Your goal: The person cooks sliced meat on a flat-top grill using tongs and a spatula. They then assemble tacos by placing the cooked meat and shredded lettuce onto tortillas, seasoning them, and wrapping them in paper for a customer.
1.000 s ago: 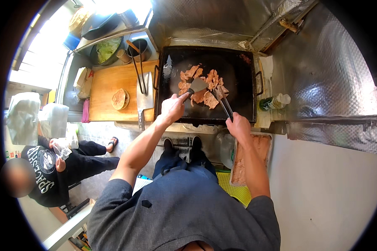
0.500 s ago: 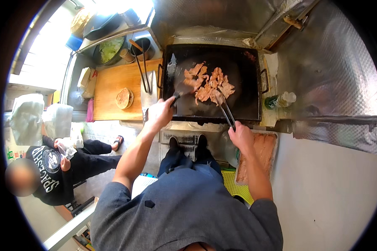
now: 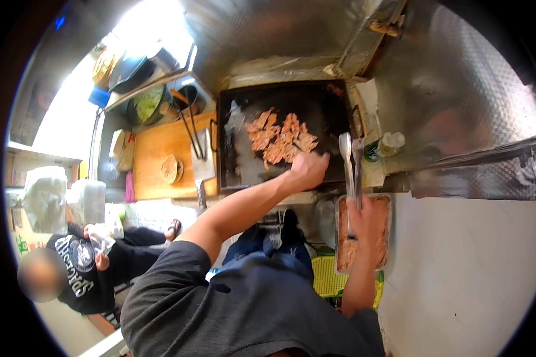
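Black griddle (image 3: pixel 330 110), tongs (image 3: pixel 349 169) now off meat (image 3: pixel 275 149), right fingers (image 3: pixel 358 212) clamped round them, grip of left fingers (image 3: pixel 320 166) unclear

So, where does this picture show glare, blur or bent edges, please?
All in the head view: white glare washes out the upper left; patchy highlights shine on the dimpled silver wall sheet; motion blur softens the bare right hand around the silver metal tongs; straight edges bend toward the black rim.

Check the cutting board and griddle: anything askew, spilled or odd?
The cleaver stands out: its handle juts past the front edge of the cutting board instead of resting fully on it. The meat lies within the griddle; no clear spill shows.
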Motion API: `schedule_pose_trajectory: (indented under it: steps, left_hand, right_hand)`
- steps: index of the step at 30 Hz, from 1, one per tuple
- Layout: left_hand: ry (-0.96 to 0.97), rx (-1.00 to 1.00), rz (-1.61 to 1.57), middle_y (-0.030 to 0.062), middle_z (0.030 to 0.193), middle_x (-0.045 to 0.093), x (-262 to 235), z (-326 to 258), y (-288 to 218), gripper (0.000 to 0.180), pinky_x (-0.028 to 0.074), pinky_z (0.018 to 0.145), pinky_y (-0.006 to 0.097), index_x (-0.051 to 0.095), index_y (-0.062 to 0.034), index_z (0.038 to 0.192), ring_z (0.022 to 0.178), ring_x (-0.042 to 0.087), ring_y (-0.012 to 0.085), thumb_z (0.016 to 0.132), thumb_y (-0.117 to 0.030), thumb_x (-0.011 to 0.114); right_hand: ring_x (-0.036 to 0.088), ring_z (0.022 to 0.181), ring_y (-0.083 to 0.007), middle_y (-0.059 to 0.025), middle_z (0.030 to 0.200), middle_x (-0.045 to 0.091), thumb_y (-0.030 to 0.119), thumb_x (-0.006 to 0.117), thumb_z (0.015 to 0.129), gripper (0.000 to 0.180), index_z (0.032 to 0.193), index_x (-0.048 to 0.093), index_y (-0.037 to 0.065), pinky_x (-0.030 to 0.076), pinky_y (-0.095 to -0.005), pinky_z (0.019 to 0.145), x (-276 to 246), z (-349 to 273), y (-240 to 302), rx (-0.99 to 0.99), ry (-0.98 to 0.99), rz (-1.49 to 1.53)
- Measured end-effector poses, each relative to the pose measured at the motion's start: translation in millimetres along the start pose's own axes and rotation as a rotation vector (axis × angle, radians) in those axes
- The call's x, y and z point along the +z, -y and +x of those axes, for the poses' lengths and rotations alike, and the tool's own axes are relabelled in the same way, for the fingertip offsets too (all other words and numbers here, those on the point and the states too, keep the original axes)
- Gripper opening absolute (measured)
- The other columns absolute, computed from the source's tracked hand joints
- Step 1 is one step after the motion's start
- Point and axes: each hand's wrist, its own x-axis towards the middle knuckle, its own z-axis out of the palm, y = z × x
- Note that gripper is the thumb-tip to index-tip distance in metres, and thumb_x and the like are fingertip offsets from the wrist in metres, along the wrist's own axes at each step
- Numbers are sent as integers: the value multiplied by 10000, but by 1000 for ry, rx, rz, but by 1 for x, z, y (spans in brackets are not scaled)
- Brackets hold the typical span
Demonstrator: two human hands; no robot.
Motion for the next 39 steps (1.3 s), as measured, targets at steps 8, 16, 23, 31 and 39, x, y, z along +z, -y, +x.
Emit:
schedule_pose_trajectory:
  steps: [8, 16, 23, 31, 39]
  left_hand:
    - [-84, -285, 126, 146, 1149, 776, -66, 134, 124, 297, 607, 877, 459, 760, -149, 1169, 1078, 746, 340, 901, -222, 656]
    - [11, -329, 21, 210, 1139, 753, -103, -24, 159, 451, 582, 879, 471, 714, -149, 1338, 1046, 727, 373, 932, -342, 678]
    - [-164, -511, -73, 232, 997, 717, 3, -116, 181, 513, 582, 812, 513, 598, -215, 1476, 894, 722, 416, 971, -285, 661]
    - [-347, -447, -119, 194, 940, 666, -23, -180, 167, 510, 570, 750, 507, 571, -246, 1486, 822, 697, 409, 982, -237, 646]
    - [-301, -514, -141, 218, 949, 667, -26, -222, 161, 526, 568, 747, 502, 591, -242, 1483, 828, 694, 408, 962, -213, 656]
  right_hand:
    - [720, 921, -429, -231, 944, 741, 360, 693, 945, 374, 1164, 717, 58, 553, -459, 796, -5, -47, -24, 171, 17, -39]
    - [711, 892, -431, -231, 915, 734, 340, 701, 944, 358, 1100, 707, 19, 543, -458, 783, 28, -2, -22, 55, 144, 78]
    - [693, 964, -448, -251, 983, 736, 417, 668, 947, 442, 1123, 709, 14, 535, -482, 852, 47, 32, 12, 12, 251, -98]
    - [678, 994, -475, -270, 1010, 727, 404, 659, 944, 429, 1103, 705, 7, 534, -493, 847, 61, 33, 10, -36, 261, -186]
    - [691, 794, -499, -275, 806, 703, 321, 639, 932, 308, 920, 647, 13, 543, -594, 726, 143, 54, 49, -369, 269, -438]
